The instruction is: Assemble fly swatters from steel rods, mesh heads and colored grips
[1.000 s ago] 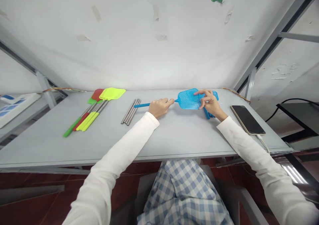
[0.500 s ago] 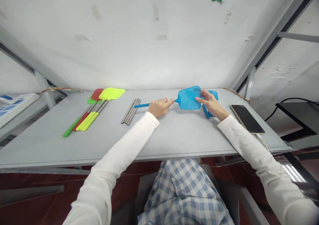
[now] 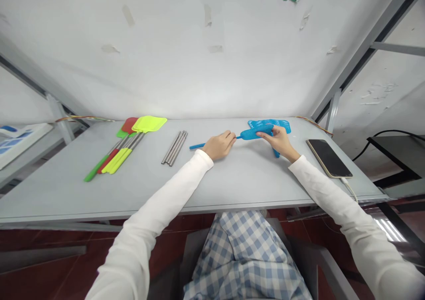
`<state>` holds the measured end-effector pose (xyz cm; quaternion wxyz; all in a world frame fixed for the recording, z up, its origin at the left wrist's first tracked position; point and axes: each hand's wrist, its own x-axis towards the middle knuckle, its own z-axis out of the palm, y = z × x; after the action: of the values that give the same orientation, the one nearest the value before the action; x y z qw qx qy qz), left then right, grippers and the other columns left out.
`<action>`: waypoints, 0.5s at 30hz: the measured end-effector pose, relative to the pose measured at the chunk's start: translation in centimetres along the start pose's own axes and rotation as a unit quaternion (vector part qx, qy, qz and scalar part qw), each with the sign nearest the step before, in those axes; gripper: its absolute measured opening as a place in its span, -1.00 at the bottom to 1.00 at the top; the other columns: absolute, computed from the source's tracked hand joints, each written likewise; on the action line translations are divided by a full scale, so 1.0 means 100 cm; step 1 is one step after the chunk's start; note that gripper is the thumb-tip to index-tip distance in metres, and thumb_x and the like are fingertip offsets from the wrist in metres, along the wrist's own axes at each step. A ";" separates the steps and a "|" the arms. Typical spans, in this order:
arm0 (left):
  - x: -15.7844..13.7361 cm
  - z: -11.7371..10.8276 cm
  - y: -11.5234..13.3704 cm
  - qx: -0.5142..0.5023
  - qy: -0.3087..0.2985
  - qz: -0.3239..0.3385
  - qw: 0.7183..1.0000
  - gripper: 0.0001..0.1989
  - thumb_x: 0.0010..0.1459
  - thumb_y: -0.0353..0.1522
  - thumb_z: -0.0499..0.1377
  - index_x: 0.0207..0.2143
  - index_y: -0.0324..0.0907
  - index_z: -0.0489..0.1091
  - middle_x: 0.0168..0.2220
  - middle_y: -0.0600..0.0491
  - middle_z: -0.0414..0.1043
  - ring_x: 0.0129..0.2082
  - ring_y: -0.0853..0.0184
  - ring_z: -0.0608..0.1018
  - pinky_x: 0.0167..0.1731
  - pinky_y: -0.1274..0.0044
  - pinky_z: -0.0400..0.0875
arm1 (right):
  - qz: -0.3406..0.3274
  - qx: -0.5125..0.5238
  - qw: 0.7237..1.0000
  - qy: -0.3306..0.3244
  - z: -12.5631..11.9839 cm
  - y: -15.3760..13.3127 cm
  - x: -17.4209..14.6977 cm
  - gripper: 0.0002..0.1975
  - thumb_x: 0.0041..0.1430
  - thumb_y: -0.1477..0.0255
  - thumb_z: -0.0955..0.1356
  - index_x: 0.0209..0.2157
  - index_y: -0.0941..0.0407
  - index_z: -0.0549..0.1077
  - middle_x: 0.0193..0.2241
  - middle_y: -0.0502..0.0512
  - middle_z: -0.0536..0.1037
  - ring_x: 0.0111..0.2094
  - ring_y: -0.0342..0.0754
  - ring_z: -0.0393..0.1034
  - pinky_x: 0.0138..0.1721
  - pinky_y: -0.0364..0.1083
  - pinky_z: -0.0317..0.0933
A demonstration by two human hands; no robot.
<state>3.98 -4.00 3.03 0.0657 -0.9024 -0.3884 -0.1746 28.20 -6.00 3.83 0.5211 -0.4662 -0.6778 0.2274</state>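
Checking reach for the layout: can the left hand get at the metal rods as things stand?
Probably yes: the metal rods lie close to the left hand, on its left, and nothing covers them. The catch: it's gripping the blue swatter, so it would likely have to let go first.

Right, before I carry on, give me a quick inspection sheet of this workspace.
Surface: grey table, its top flat.
Job's things: blue swatter in hand, its middle hidden; more blue paddles behind it, partly covered; metal rods grouped to the left; yellow swatters, with red and green ones, farther left.
Clutter: phone at the right.
Hands: left hand closed on the swatter's handle side; right hand pinching its paddle.
Cables: white cable plugged into the phone; coloured wires at the left rear; black cable beyond the table's right end.
Surroundings: white wall with tape scraps; grey metal frame.
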 end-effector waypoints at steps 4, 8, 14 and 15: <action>0.002 -0.005 0.018 -0.014 -0.060 -0.033 0.998 -0.62 0.40 -0.22 -0.22 -0.02 -0.18 0.28 -0.20 -0.07 0.52 -0.30 0.28 0.57 -0.42 0.53 0.23 | 0.024 0.049 0.998 0.019 -0.002 0.001 0.002 -0.64 -0.04 0.07 0.46 -0.38 0.08 0.51 -0.37 0.06 0.59 -0.30 0.04 0.47 -0.24 0.03 0.37; -0.001 -0.012 0.027 0.017 -0.081 -0.045 0.996 -0.60 0.40 -0.19 -0.25 -0.05 -0.16 0.29 -0.31 -0.06 0.54 -0.42 0.28 0.57 -0.49 0.54 0.16 | 0.031 0.081 0.996 -0.002 -0.011 0.000 0.007 -0.63 -0.11 0.08 0.49 -0.38 0.07 0.53 -0.36 0.04 0.60 -0.29 0.04 0.48 -0.21 0.04 0.39; -0.004 -0.032 0.030 0.029 -0.062 -0.009 0.998 -0.62 0.40 -0.21 -0.23 -0.10 -0.18 0.30 -0.43 -0.04 0.49 -0.54 0.33 0.50 -0.53 0.54 0.13 | 0.021 0.002 0.998 0.054 -0.025 -0.011 0.009 -0.74 -0.16 0.19 0.51 -0.58 0.07 0.49 -0.57 -0.01 0.52 -0.41 0.02 0.44 -0.31 0.02 0.34; -0.004 -0.035 0.030 0.028 -0.059 -0.006 0.998 -0.63 0.40 -0.22 -0.22 -0.10 -0.18 0.30 -0.43 -0.04 0.48 -0.55 0.33 0.49 -0.53 0.54 0.13 | 0.015 -0.007 0.998 0.059 -0.028 -0.014 0.010 -0.76 -0.14 0.22 0.51 -0.59 0.07 0.49 -0.57 -0.01 0.51 -0.41 0.02 0.44 -0.32 0.02 0.34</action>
<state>4.98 -7.21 6.22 0.0669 -0.9065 -0.4020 -0.1108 30.19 -6.29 6.39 0.5538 -0.4924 -0.6402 0.2026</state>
